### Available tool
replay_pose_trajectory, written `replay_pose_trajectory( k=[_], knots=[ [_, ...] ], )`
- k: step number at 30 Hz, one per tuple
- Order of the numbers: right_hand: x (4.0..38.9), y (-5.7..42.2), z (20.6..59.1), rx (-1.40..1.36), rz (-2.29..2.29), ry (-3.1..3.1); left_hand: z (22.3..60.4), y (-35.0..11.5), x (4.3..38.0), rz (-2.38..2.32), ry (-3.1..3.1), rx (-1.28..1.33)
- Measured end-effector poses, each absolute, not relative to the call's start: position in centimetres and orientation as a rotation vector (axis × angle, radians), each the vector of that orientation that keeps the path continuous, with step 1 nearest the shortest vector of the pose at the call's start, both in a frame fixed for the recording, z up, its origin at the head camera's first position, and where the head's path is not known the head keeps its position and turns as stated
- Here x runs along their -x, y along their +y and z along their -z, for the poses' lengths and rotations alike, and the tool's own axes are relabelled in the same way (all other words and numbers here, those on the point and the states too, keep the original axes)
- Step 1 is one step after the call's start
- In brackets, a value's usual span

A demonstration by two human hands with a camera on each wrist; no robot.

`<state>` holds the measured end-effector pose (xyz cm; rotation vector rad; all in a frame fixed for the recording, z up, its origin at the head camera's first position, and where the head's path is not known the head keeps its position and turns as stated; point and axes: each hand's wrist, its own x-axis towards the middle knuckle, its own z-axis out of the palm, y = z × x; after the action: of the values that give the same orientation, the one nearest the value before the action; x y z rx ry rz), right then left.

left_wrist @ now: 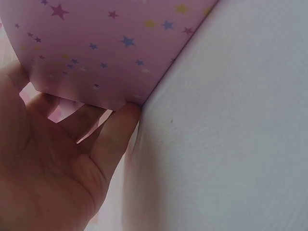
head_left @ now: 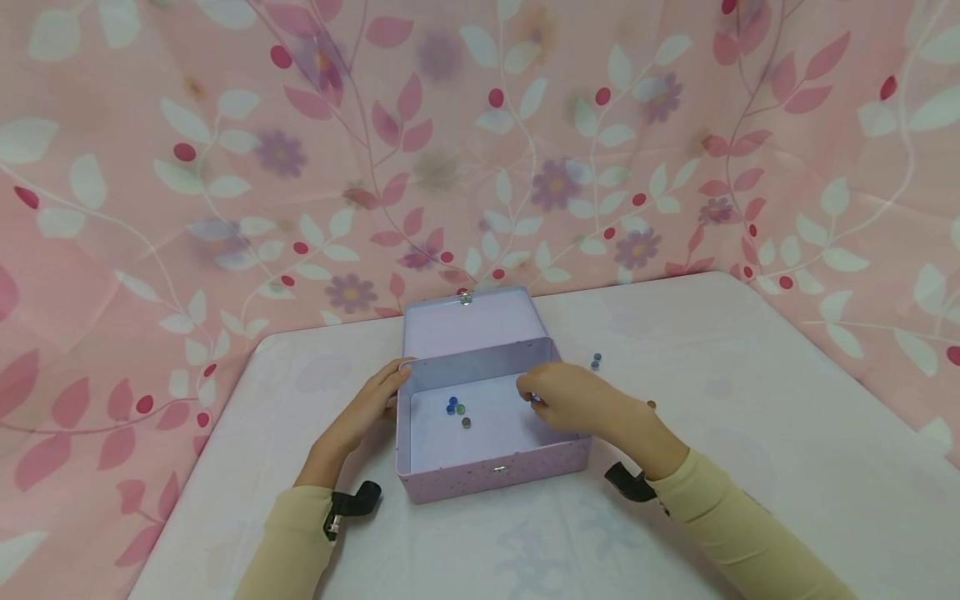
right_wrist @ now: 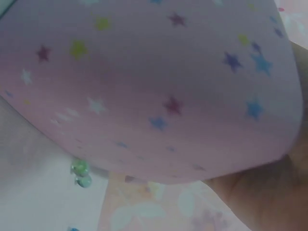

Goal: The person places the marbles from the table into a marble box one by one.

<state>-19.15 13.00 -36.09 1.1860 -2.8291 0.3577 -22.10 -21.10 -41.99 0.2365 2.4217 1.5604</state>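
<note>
A lilac metal box (head_left: pixel 495 479) with printed stars stands on the table, its hinged lid (head_left: pixel 472 323) laid back behind it. My left hand (head_left: pixel 367 408) holds the box's back left corner; in the left wrist view its fingers (left_wrist: pixel 115 134) wrap past the edge of the starred wall. Inside the box, over its right part, my right hand (head_left: pixel 573 398) has its fingertips together around a small blue glass bead (head_left: pixel 535 398), mostly hidden by them. Two blue beads (head_left: pixel 452 405), a green bead (head_left: pixel 461 409) and a brownish bead (head_left: pixel 467 422) lie on the box floor.
Two bluish beads (head_left: pixel 596 362) lie on the table right of the box, and an amber bead (head_left: pixel 651 405) shows beside my right wrist. In the right wrist view, green beads (right_wrist: pixel 80 167) appear below the box wall. A floral pink curtain (head_left: pixel 480 150) hangs behind the white-covered table (head_left: pixel 750 467).
</note>
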Motion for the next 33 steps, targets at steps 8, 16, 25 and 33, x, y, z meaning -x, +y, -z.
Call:
replay_pose_trajectory(
  k=[8, 16, 25, 33],
  knots=[
    [19.0, 12.5, 37.5, -1.162, -0.28, -2.884, 41.9, -20.9, 22.2, -1.551, 2.423, -0.239],
    [19.1, 12.6, 38.0, -1.178, -0.152, -2.802, 41.7, -20.8, 22.1, -1.542, 2.423, -0.212],
    [19.2, 12.5, 38.5, -1.194, -0.035, -2.767, 41.8, -20.9, 22.1, -1.542, 2.426, -0.195],
    [18.9, 12.4, 38.0, -1.185, -0.062, -2.765, 41.9, -21.0, 22.0, -1.557, 2.43, -0.213]
  ],
)
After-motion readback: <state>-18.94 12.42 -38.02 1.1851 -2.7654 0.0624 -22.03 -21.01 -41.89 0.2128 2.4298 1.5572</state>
